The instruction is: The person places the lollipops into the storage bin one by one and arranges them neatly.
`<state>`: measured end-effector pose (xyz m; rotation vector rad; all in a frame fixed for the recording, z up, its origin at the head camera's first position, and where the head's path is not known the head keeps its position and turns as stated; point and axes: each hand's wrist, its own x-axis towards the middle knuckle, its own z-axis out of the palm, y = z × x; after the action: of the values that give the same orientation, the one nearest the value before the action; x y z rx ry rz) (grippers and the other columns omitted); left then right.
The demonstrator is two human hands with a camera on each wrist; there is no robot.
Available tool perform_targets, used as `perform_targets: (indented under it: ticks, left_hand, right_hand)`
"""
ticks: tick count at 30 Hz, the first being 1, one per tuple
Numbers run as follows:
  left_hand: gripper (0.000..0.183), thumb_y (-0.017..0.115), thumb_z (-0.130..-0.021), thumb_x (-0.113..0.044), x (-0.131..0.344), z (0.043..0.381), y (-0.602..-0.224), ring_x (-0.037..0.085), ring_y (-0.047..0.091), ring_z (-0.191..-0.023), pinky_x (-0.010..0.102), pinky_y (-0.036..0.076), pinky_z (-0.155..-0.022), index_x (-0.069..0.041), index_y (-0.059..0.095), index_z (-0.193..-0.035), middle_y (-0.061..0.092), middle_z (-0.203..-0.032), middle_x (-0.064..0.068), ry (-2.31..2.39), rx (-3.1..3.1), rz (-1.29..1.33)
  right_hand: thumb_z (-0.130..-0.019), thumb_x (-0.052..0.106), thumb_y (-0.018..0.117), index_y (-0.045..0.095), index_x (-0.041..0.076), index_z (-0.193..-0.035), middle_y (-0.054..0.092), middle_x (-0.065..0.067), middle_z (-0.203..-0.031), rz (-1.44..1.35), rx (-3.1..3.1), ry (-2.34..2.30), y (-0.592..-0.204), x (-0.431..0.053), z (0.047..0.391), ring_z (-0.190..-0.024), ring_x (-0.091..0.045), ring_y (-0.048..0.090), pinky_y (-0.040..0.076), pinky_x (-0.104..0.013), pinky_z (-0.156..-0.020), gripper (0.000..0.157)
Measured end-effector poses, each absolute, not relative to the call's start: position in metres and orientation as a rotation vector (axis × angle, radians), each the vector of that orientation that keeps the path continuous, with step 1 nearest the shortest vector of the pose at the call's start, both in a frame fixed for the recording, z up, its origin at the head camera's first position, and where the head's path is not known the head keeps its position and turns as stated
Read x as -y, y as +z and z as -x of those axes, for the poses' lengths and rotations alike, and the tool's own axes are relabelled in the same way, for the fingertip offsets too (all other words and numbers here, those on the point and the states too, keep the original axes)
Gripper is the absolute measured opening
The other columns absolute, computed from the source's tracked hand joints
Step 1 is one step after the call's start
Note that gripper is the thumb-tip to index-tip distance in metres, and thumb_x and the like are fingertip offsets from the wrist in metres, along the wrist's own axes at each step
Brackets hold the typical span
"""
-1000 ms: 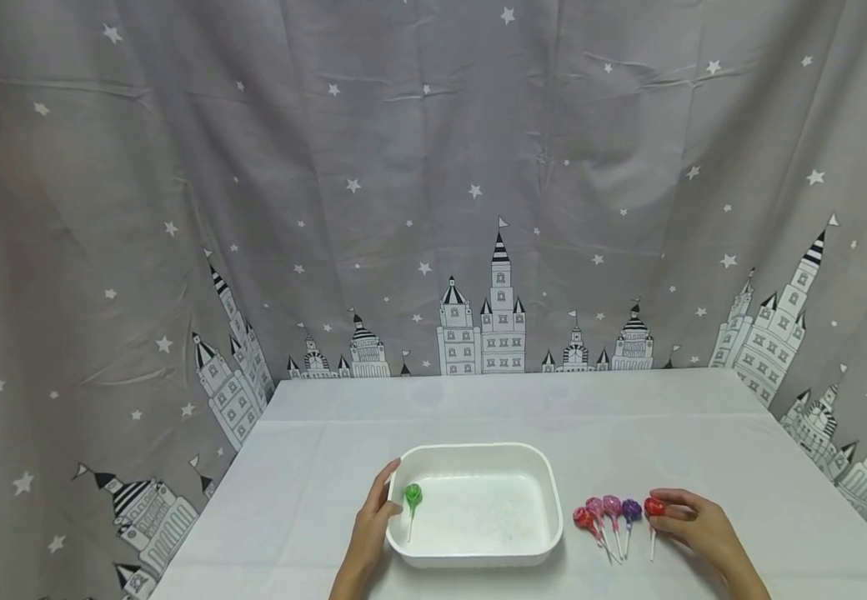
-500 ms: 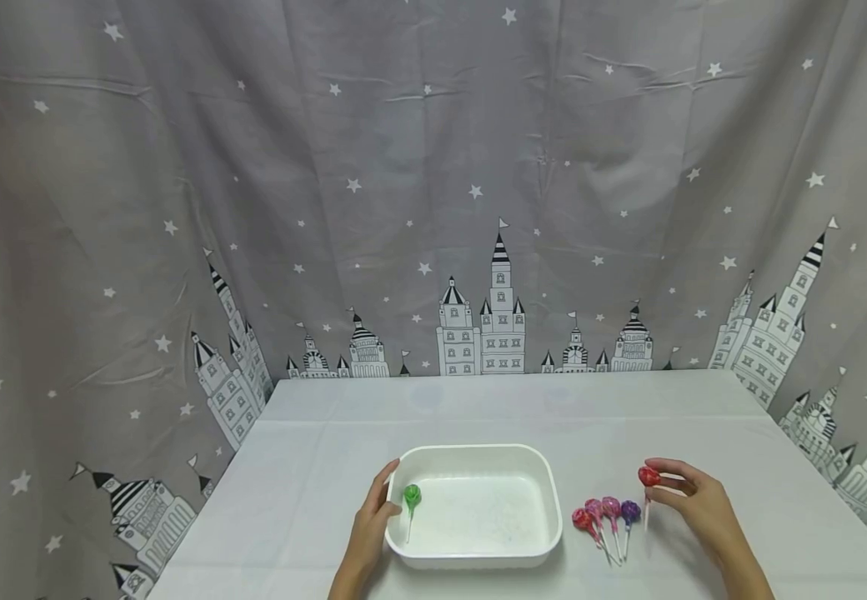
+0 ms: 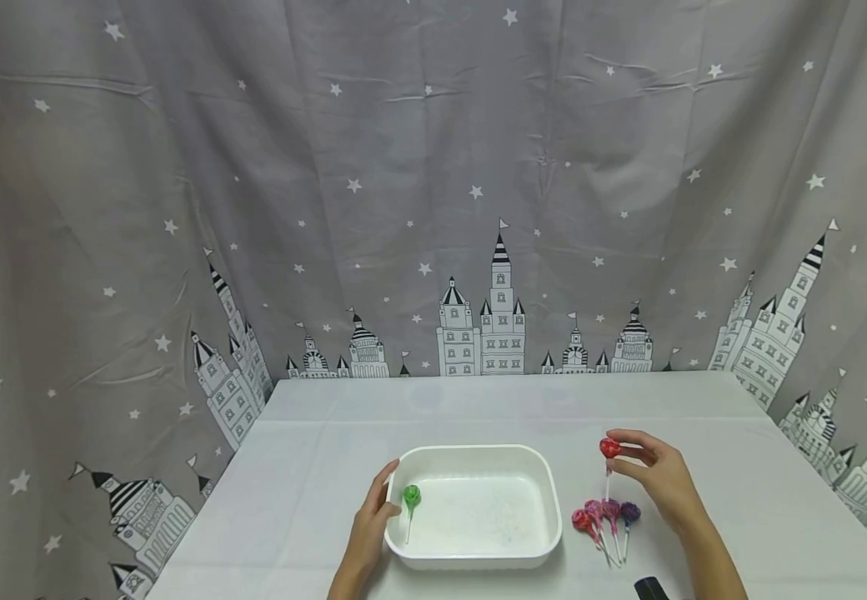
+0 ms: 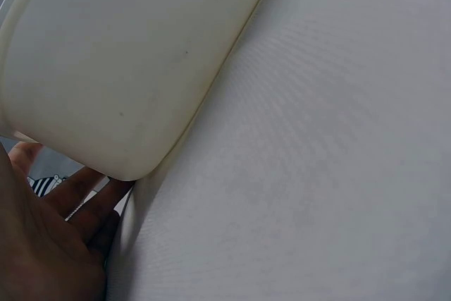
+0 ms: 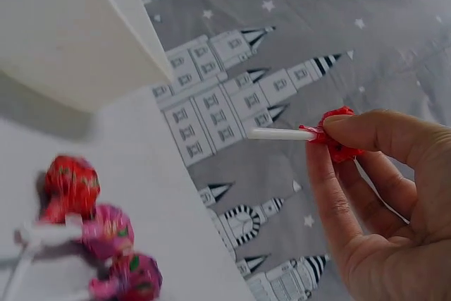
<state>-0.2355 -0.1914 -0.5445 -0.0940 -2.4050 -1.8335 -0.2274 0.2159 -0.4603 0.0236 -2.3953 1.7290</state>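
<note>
A red lollipop (image 3: 609, 447) is pinched between the thumb and fingers of my right hand (image 3: 660, 477), above the table with its stick hanging down. In the right wrist view the thumb and fingertips hold the wrapped red head, and the stick points left. Just below lie several lollipops on the cloth: a red one (image 3: 582, 520), a pink one (image 3: 611, 510) and a purple one (image 3: 630, 512) among them. My left hand (image 3: 368, 522) grips the left wall of a white plastic tray (image 3: 476, 562), thumb at the rim. Inside, at its left end, lies a green lollipop (image 3: 412, 497).
A white cloth (image 3: 328, 467) covers the table. Behind it hangs a grey curtain (image 3: 373, 233) with stars and castles. A black object (image 3: 650, 588) shows at the bottom edge near my right forearm.
My right hand has lifted the red lollipop off the table and carried it up and to the left, over the others. The left hand and the tray stay in place.
</note>
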Motion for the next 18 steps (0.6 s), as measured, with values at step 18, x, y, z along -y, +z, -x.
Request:
perform_targets:
  ticks: [18]
  left_hand:
    - [0.064, 0.047, -0.079, -0.004, 0.191, 0.235, -0.544, 0.038, 0.039, -0.126, 0.059, 0.028, -0.099, -0.026, 0.040, -0.139, 0.044, -0.137, 0.018, -1.839, 2.402, 0.084]
  right_hand:
    - [-0.074, 0.004, 0.074, 0.063, 0.003, -0.111, 0.063, -0.010, -0.109, -0.160, 2.320, 2.025, -0.459, -0.123, 0.261, -0.104, -0.026, 0.059, 0.043, -0.045, -0.093, 0.039]
